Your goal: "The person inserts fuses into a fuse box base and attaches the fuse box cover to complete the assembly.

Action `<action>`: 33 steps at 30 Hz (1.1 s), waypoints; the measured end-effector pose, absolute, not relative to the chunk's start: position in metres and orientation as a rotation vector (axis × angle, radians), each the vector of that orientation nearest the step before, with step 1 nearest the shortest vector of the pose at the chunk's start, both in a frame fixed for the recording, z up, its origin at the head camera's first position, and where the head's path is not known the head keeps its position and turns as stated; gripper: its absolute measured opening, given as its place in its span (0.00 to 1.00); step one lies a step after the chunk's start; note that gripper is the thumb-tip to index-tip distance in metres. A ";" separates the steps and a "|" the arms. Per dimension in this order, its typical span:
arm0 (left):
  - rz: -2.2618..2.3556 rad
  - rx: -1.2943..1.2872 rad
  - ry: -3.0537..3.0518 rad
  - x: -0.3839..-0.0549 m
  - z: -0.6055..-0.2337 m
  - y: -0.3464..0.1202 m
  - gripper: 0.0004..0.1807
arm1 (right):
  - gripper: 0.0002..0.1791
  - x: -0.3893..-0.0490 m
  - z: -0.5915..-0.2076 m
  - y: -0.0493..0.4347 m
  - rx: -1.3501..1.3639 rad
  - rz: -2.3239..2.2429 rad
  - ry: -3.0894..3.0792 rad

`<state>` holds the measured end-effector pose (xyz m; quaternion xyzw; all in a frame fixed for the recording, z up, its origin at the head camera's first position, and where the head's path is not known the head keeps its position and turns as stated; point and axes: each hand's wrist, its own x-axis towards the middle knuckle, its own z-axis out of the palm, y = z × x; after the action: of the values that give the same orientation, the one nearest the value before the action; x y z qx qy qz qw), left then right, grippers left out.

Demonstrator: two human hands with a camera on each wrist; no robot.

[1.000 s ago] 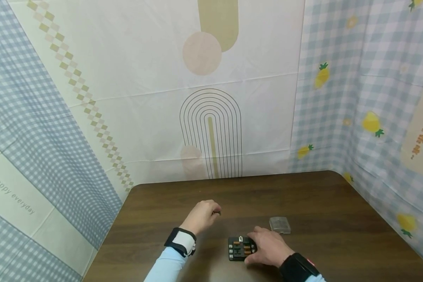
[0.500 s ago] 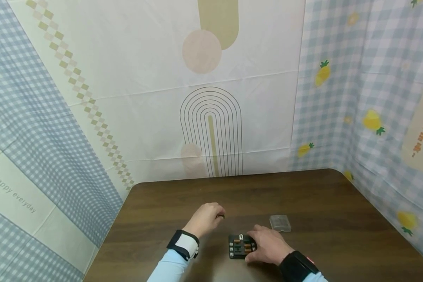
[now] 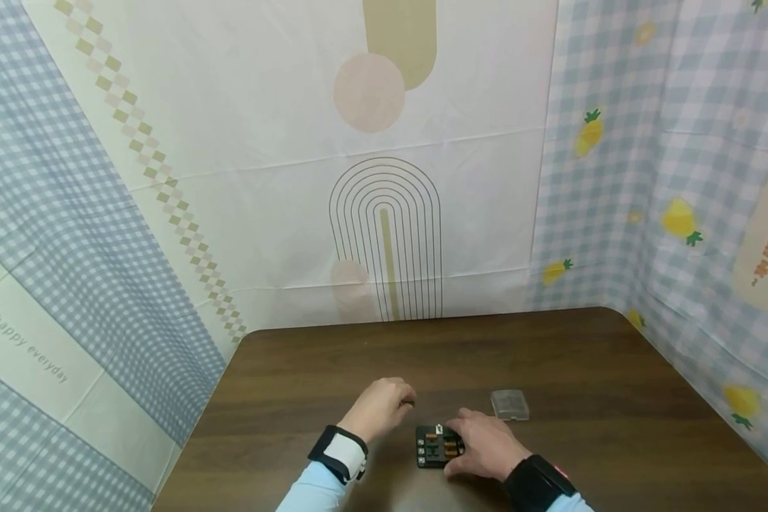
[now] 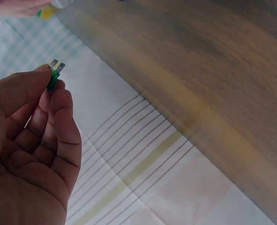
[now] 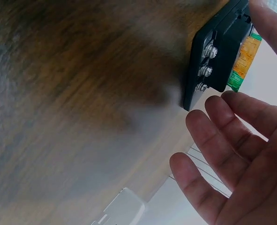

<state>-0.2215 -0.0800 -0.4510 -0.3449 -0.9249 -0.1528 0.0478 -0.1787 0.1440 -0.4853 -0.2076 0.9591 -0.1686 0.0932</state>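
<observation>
My left hand (image 3: 382,409) is raised over the table, left of and beyond a black fuse block (image 3: 429,449). Between its thumb and index finger it pinches a green blade fuse (image 4: 53,80), whose two metal prongs point away from the hand. My right hand (image 3: 485,444) holds the block at its right side, with thumb and fingers at opposite edges. In the right wrist view, orange fuses (image 5: 246,54) and a green fuse (image 5: 235,80) sit in the block, beside a row of screw terminals (image 5: 205,71). The right hand covers part of the block in the head view.
A clear plastic cover (image 3: 510,405) lies on the brown wooden table (image 3: 281,384), just beyond my right hand. Printed cloth (image 3: 281,235) hangs behind the table's far edge, and checked cloth (image 3: 691,284) hangs along the right side.
My left hand has moved a little to the right and nearer, towards the fuse block, still pinching the fuse. The right hand and the block have stayed in place.
</observation>
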 end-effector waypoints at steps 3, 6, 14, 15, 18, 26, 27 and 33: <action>-0.450 -1.059 -2.839 -0.218 -0.451 -0.076 0.06 | 0.38 -0.179 -0.486 0.143 -0.624 -0.494 2.851; -0.428 -1.072 -2.854 -0.214 -0.451 -0.073 0.05 | 0.38 -0.178 -0.488 0.143 -0.644 -0.492 2.858; -0.313 -1.141 -2.823 -0.206 -0.454 -0.065 0.05 | 0.37 -0.177 -0.488 0.142 -0.656 -0.475 2.866; -0.308 -1.147 -2.823 -0.205 -0.455 -0.064 0.06 | 0.37 -0.177 -0.488 0.142 -0.658 -0.473 2.867; -0.302 -1.167 -2.824 -0.203 -0.456 -0.061 0.05 | 0.37 -0.177 -0.487 0.143 -0.674 -0.468 2.878; -0.324 -1.212 -2.810 -0.196 -0.458 -0.054 0.06 | 0.33 -0.177 -0.491 0.145 -0.707 -0.467 2.900; -0.317 -1.221 -2.805 -0.196 -0.460 -0.053 0.06 | 0.32 -0.177 -0.491 0.145 -0.713 -0.467 2.903; -0.240 -1.264 -2.780 -0.191 -0.464 -0.051 0.05 | 0.26 -0.175 -0.492 0.147 -0.768 -0.458 2.932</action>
<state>-0.1910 -0.0510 -0.4642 -0.4123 -0.9069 -0.0783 0.0390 -0.1746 0.1465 -0.4923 -0.2505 0.9558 -0.1493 0.0379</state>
